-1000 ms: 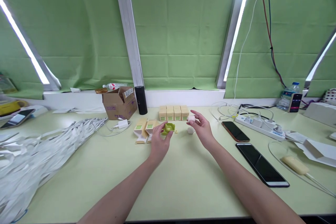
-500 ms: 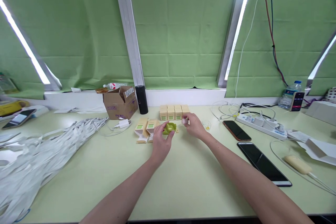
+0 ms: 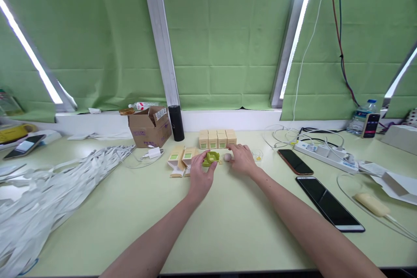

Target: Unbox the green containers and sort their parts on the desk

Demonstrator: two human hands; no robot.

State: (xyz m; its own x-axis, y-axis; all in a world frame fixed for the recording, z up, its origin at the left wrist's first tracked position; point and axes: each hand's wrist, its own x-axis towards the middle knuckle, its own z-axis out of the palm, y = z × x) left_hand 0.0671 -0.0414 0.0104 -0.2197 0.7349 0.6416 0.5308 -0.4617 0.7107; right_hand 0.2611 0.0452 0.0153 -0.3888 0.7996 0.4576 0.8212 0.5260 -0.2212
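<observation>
Toward the middle of the table, my left hand [image 3: 201,176] has its thumb and fingers around a small olive-green case [image 3: 211,157], which looks like an open soft cover with a hollow inside. A small loop or ring [image 3: 220,162] shows at its right edge. Just to the right lies a small pale pinkish rounded block [image 3: 227,157]. My right hand [image 3: 241,160] is beside this block, fingers reaching forward past it and apart from the thumb. Whether the right thumb still touches the block is hard to see. A clear plastic piece [image 3: 258,155] with a yellow spot lies right of that hand.
Several small tan boxes [image 3: 217,139] stand in a row behind the hands. Two opened boxes [image 3: 177,160] lie at the left. Around them are a cardboard carton [image 3: 148,129], black cylinder [image 3: 176,123], white straps [image 3: 65,195], phones [image 3: 329,203] and a power strip [image 3: 325,155].
My right hand has lowered the pale block onto the table and its fingers have spread out. My left hand keeps the green case in nearly the same place.
</observation>
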